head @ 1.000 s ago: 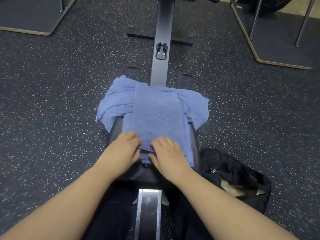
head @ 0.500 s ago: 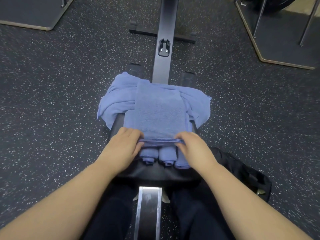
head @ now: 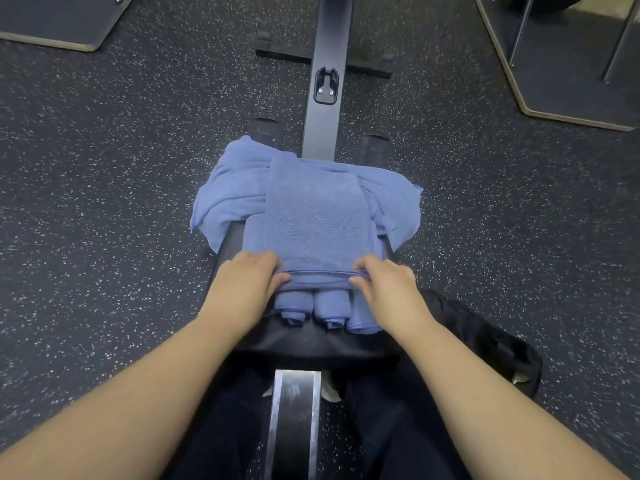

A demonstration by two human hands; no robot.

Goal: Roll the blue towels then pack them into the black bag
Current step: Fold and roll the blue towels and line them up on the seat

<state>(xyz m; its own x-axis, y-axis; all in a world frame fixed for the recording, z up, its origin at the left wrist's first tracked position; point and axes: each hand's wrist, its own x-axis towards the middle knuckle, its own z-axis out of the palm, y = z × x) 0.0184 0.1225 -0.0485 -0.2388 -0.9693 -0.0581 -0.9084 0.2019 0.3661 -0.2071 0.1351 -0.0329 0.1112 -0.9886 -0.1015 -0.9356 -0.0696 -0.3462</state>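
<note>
A folded blue towel (head: 315, 216) lies flat on the black padded seat (head: 311, 341) of a rowing machine. My left hand (head: 244, 284) and my right hand (head: 382, 284) each pinch a near corner of it, its near edge curled over between them. Three rolled blue towels (head: 327, 308) lie side by side under that edge, ends facing me. A loose crumpled blue towel (head: 228, 188) lies beneath at the far side of the seat. The black bag (head: 485, 336) sits on the floor to my right, partly hidden by my right forearm.
The rowing machine's rail (head: 327, 64) runs away from me over speckled black rubber floor (head: 104, 202). Raised platforms sit at the far left (head: 52, 26) and far right (head: 571, 64). My legs in dark trousers straddle the near rail (head: 294, 427).
My hands moved apart from the middle of the towel's near edge to its two corners, and the three rolled towels beneath came into view. The edge is now curled over.
</note>
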